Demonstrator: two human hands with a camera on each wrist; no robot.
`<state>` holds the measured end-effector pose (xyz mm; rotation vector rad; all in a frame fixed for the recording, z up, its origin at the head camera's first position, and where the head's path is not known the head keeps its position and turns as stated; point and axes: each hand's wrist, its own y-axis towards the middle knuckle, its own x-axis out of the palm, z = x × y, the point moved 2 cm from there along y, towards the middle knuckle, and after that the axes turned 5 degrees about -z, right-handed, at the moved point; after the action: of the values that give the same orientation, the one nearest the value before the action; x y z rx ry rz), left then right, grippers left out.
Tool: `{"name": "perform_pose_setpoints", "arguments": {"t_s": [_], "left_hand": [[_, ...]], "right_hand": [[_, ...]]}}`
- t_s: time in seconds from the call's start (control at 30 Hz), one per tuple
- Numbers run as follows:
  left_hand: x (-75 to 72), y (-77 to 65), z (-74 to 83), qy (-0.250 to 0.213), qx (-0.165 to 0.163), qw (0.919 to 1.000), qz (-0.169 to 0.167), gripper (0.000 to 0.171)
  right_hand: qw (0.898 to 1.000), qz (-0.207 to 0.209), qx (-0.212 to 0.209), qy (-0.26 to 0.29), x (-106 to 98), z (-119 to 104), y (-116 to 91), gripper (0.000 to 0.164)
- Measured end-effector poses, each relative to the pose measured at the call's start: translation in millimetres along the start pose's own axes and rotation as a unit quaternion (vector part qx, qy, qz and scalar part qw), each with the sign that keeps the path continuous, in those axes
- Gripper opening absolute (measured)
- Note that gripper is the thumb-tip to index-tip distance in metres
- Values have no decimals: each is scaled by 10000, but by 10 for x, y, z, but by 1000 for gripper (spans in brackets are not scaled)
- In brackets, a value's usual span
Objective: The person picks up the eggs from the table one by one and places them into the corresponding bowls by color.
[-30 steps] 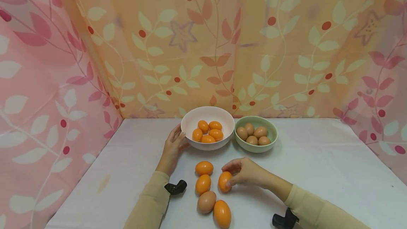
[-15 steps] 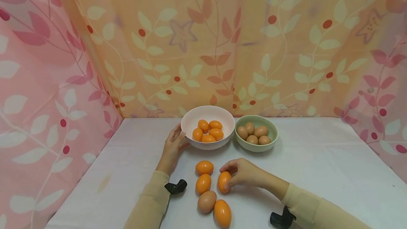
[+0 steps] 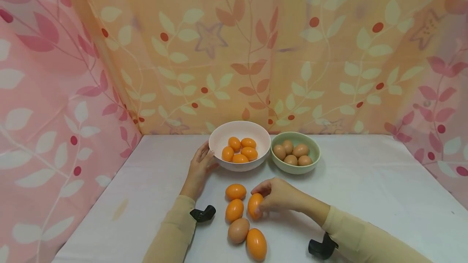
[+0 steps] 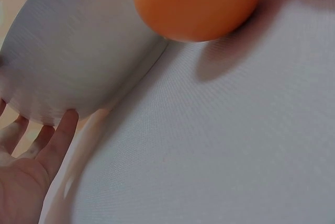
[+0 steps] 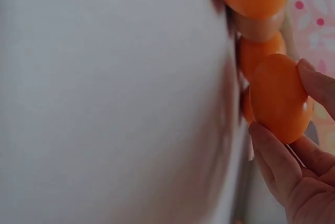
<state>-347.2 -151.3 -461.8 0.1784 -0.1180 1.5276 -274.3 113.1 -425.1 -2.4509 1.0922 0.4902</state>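
In the head view my right hand [image 3: 280,196] pinches an orange egg [image 3: 254,206] between thumb and fingers, just right of the loose eggs. The right wrist view shows this orange egg [image 5: 280,98] with the thumb on one side and fingers on the other. My left hand [image 3: 198,170] rests against the left side of a pale pink bowl [image 3: 239,167] holding several orange eggs. Seen from the left wrist, fairly straight fingers [image 4: 58,140] touch the bowl's outer wall [image 4: 78,35].
Right beside the pink bowl stands a green bowl [image 3: 296,170] with several brown eggs. Between my arms lie an orange egg [image 3: 235,192], a second orange egg [image 3: 234,210], a brown egg [image 3: 239,231] and a third orange egg [image 3: 256,244]. A patterned curtain [image 3: 234,52] hangs behind the white-covered table.
My right hand has shifted slightly left and away from me with the orange egg, closer to the loose orange eggs. My left hand stays at the pink bowl.
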Motion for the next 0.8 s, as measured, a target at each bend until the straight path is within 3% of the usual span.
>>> {"name": "perform_pose_setpoints", "arguments": {"t_s": [0.2, 0.63, 0.8], "left_hand": [[2, -4, 2, -10, 21, 10000, -69, 58], [2, -11, 5, 0, 56, 10000, -40, 55], [7, -22, 13, 42, 96, 9999, -101, 54]], "right_hand": [[9996, 144, -232, -57, -133, -199, 32, 50], [9986, 447, -197, 192, -376, -495, 221, 49], [9971, 720, -241, -21, -460, -577, 312, 51]]}}
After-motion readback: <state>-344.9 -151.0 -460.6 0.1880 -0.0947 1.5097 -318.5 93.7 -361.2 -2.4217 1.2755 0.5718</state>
